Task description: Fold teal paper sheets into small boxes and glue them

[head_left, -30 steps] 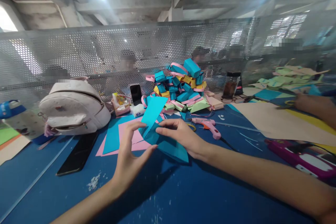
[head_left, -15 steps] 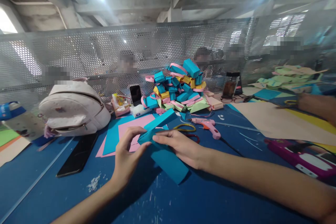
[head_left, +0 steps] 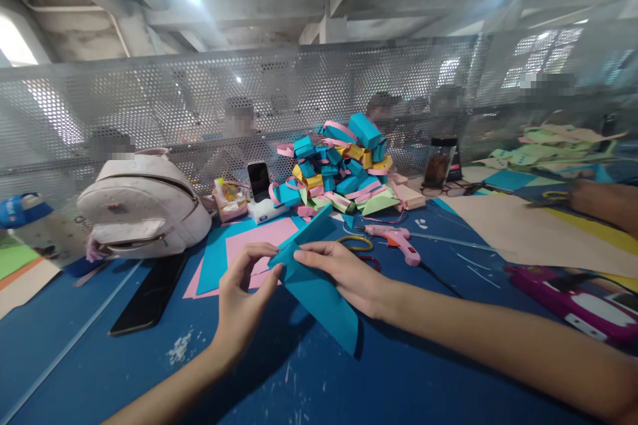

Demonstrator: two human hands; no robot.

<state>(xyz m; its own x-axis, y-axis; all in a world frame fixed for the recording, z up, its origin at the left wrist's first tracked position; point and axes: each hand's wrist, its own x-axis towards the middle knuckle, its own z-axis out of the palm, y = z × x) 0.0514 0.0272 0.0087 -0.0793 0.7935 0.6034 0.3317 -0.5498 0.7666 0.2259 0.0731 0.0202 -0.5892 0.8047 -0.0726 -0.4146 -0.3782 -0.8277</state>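
A folded piece of blue paper (head_left: pixel 323 302) is held between my two hands above the blue table. My left hand (head_left: pixel 244 285) pinches its left edge between thumb and fingers. With the thumb on top, my right hand (head_left: pixel 343 272) grips the paper near the fold; the fingers behind it are partly hidden. One flap rises away from me, and a wider one hangs down toward me. Flat blue and pink sheets (head_left: pixel 259 239) lie behind my left hand. Just beyond my right hand are yellow-handled scissors (head_left: pixel 355 244) and a pink glue gun (head_left: pixel 399 239).
A pile of folded paper pieces (head_left: pixel 343 166) stands at the back centre. To the left are a white backpack (head_left: pixel 149 206), a black phone (head_left: pixel 149 295) and a bottle (head_left: pixel 47 232). A purple device (head_left: pixel 563 299) and another person's hand (head_left: pixel 598 202) are at right.
The blue paper has turned slightly in my hands, and its near flap now curves where it was flat. My left fingers have shifted a little along the edge.
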